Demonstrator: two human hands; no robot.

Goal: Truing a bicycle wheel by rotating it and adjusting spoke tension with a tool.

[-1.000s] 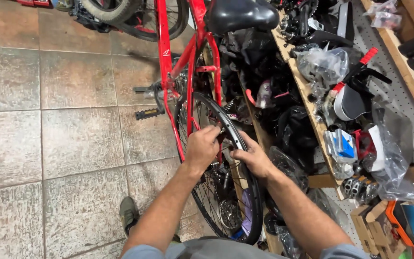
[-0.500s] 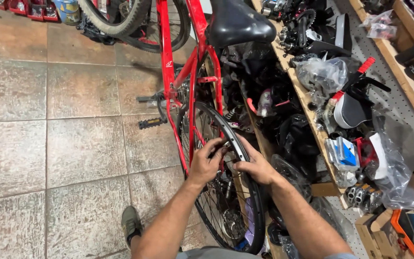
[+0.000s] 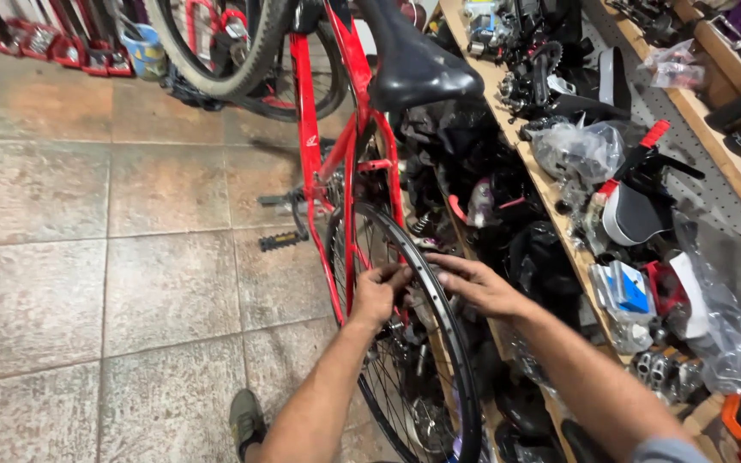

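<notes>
1. Rear wheel [image 3: 422, 343] sits mounted in the red bike frame [image 3: 345, 163], bare black rim [image 3: 452, 343] up top, no tyre visible on it. It fills the lower centre of the head view, running from centre toward 6 o'clock.
2. Left hand [image 3: 376, 294] is at the rim's 11 o'clock side, fingers curled in toward the rim and spokes [image 3: 392, 394]. Looks like a pinch on the rim edge or something small there; cannot tell exactly what is between the fingers.
3. Right hand [image 3: 482, 287] is on the opposite side of the rim, at about 1 o'clock, fingers spread and laid against the rim wall. Not clamped, more a flat brace. Likely steadies the wheel against rotation while the left hand works.
4. Hands are close, with only the rim between them.
5. Saddle [image 3: 413, 64] sits at 12 o'clock from the hands; seat stays crowd the left hand's reach.
6. Pedal [image 3: 283, 240] and crank stick out at 9 o'clock, clear of the hands.
7. Wooden shelf [image 3: 559, 214] at 3 o'clock is loaded with bagged parts [image 3: 581, 150], spare saddles and hardware; dark parts below press close to the right forearm.
8. Second tyre [image 3: 225, 60] at 11 o'clock; shoe [image 3: 246, 420] on tiled floor [image 3: 87, 257] at 7 o'clock.
</notes>
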